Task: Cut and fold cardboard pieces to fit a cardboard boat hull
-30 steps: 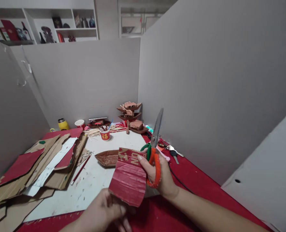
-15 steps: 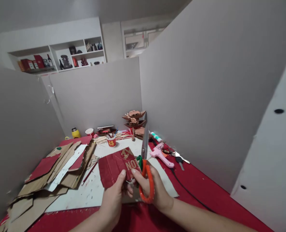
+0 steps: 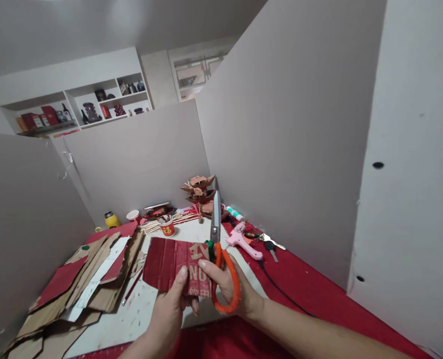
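A red piece of cardboard [image 3: 165,259] with pale printed lettering is held flat between my hands. My left hand [image 3: 172,304] grips its lower edge, thumb on top and fingers underneath. Scissors [image 3: 224,279] with orange handles hang on my right hand [image 3: 239,289], their closed-looking blades pointing up and away. My right thumb also presses on the cardboard's right part. Something green shows by the scissors' pivot; I cannot make out what it is. Parts of the right fingers are hidden behind the handles.
Cardboard pieces [image 3: 94,269] are piled at left beside a pencil [image 3: 132,286]. A pink glue gun [image 3: 243,242] with a black cord and keys [image 3: 271,244] lie at right. Further back stand a red paper cup [image 3: 168,229] and cardboard boats [image 3: 199,189]. Grey panels [image 3: 288,149] surround the table.
The cardboard has been turned and shows more of its printing, with my left hand shifted slightly down. The scissors remain in my right hand. The whole view has tilted and shifted.
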The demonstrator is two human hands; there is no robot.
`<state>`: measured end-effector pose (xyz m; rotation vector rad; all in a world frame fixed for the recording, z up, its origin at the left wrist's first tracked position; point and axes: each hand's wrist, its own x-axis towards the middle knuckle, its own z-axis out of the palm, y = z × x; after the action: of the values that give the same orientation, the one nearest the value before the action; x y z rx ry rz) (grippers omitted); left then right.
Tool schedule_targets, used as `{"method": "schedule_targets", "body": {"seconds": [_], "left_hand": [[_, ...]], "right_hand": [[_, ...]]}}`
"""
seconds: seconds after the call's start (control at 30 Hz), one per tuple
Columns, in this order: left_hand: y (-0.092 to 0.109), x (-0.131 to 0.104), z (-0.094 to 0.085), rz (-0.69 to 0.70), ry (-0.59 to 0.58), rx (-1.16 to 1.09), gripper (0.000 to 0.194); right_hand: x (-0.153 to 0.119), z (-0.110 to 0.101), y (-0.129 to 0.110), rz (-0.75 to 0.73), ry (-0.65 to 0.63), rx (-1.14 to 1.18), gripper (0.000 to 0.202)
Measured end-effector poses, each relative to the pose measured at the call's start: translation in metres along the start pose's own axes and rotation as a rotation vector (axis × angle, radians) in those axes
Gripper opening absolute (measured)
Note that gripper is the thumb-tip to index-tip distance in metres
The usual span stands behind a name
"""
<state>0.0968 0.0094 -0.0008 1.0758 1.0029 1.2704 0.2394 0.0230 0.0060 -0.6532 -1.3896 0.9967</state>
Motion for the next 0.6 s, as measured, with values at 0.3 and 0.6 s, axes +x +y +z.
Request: {"method": "schedule_targets", "body": {"seconds": [0.3,0.6], "left_hand": [[0.03,0.019,-0.042,0.267,0.189,0.083,0.031],[0.045,0.026,-0.062,0.446,0.365,0.177,0.027]], "right_hand": [[-0.005,0.002,0.025,0.259,-0.053,0.099,0.033],[-0.007,-0.003,0.025,0.073,-0.348,-0.378,0.035]]}}
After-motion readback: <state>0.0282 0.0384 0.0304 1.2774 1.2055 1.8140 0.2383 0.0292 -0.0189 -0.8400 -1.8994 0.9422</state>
